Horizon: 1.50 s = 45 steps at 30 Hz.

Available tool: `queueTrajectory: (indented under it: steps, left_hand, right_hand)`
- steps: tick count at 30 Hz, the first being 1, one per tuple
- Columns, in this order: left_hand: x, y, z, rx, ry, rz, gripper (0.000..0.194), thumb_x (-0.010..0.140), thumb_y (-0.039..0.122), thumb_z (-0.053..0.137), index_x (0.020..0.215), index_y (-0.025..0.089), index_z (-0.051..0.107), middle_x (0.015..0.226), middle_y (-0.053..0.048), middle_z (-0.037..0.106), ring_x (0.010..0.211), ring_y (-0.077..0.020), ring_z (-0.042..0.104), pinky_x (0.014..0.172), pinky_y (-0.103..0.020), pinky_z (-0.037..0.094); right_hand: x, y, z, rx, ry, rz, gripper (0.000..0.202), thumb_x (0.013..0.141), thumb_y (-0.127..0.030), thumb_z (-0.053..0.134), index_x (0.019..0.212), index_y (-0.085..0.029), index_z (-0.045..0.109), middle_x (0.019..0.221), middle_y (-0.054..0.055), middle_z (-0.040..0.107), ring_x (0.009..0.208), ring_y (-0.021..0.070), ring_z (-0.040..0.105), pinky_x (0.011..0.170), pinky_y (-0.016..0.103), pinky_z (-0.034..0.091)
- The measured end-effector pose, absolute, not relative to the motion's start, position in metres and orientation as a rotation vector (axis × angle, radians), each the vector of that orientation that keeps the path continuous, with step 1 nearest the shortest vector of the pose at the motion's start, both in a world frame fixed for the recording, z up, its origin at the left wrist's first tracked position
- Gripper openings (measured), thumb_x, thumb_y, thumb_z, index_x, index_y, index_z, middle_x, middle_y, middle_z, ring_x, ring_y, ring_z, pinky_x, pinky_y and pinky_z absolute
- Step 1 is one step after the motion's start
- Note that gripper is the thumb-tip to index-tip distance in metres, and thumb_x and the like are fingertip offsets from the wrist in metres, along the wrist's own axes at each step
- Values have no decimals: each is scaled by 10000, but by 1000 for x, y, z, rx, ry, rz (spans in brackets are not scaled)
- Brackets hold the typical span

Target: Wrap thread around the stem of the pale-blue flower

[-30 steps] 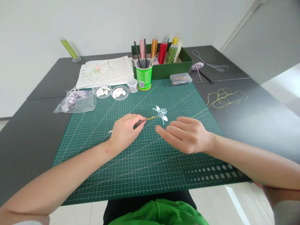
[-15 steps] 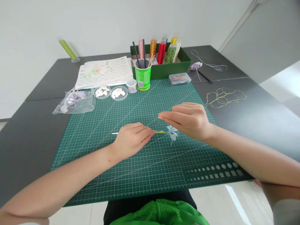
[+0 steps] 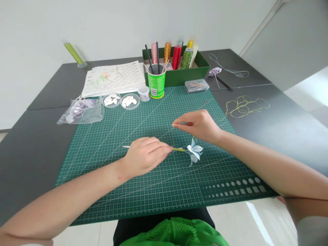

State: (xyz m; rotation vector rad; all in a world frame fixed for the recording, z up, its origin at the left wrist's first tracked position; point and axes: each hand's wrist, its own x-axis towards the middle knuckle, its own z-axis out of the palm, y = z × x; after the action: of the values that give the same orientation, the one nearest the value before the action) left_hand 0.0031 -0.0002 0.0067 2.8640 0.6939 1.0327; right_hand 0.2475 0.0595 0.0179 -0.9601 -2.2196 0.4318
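My left hand (image 3: 148,155) is closed, pinching the green-wrapped stem (image 3: 178,149) of a pale blue artificial flower (image 3: 195,150). The flower head points right, just above the cutting mat (image 3: 143,191). Out past the left side of that hand pokes a thin pale rod end (image 3: 126,147); whether it belongs to the stem is hidden. My right hand (image 3: 198,125) hovers up and to the right of the stem, thumb and fingertips pressed together on a fine yellow-green thread, only faintly visible. A loose length of this thread (image 3: 241,106) lies in loops on the table to the right.
At the back stand a green paper cup (image 3: 156,87) with sticks and a green box (image 3: 176,78) of thread spools. Dishes of white petals (image 3: 129,101), a plastic bag (image 3: 87,112), paper sheets (image 3: 123,80) and a clear case (image 3: 196,86) lie around the mat's far edge.
The flower has turned and shifted slightly right and down, its petals now facing up more. My right hand has rolled over and moved a little left; my left fingertips moved slightly right.
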Motion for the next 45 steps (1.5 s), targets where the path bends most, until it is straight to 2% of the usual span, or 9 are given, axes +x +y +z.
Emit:
queueTrajectory:
  steps: [4,9,14,19,21,24,31,38,45]
  left_hand:
    - [4,0,7,2826,745,1123,59,979,155,657,1020,182,690,955,9,807,771,-140,731,663,-269,562]
    - [5,2,9,2714,856,1235,47,953,134,692,976,175,693,888,3,800,770,-143,741,686,-268,563]
    - [5,5,8,2656,977,1290,104,963,167,695,1066,165,708,902,-20,804,770,-151,743,687,-276,566]
    - [2,10,9,2559,1092,1333,135,972,178,681,1095,161,735,921,-28,806,790,-147,739,724,-279,577]
    - [1,12,11,2486,1181,1337,131,969,188,683,1079,177,753,918,-18,804,800,-146,736,747,-279,583]
    - [-1,16,12,2329,1327,1305,139,955,207,697,1070,204,776,914,-2,803,788,-144,729,750,-276,586]
    - [-3,23,8,2074,1441,1281,155,937,262,720,1067,243,801,951,-1,812,717,-132,700,623,-247,550]
    - [-3,23,7,2121,1462,1239,161,946,256,703,1075,253,798,951,7,809,766,-139,714,677,-256,567]
    - [0,23,7,2251,1458,1123,123,940,217,703,1017,236,798,930,12,805,828,-160,728,786,-288,578]
  right_hand:
    - [247,63,7,-1059,-2231,496,188,925,-283,683,857,-166,813,704,16,756,570,102,598,550,230,383]
    - [248,65,-2,-1219,-2403,414,280,975,-311,560,867,-168,774,657,19,698,555,112,541,557,252,312]
    - [249,65,-1,-1353,-2708,336,248,950,-264,499,1021,-188,725,691,12,684,544,123,486,550,253,240]
    - [250,66,-6,-1272,-2874,38,299,973,-223,440,829,-156,694,661,47,643,522,119,409,548,280,176]
    - [251,66,-9,-1151,-2854,-52,318,1005,-233,420,867,-156,696,661,45,645,519,116,410,546,285,165]
    - [253,64,-11,-931,-2833,-138,287,1021,-215,413,972,-165,691,612,11,618,513,116,426,542,283,174]
    - [249,52,-8,-598,-2821,-366,257,995,-81,410,980,-137,661,615,-10,634,496,121,448,546,309,213]
    - [239,31,5,-400,-2829,-510,263,983,-2,399,990,-115,636,621,-18,615,511,111,466,539,301,272]
    - [233,12,27,-302,-2653,-625,172,996,-61,484,958,-122,640,569,-57,520,502,92,441,501,277,309]
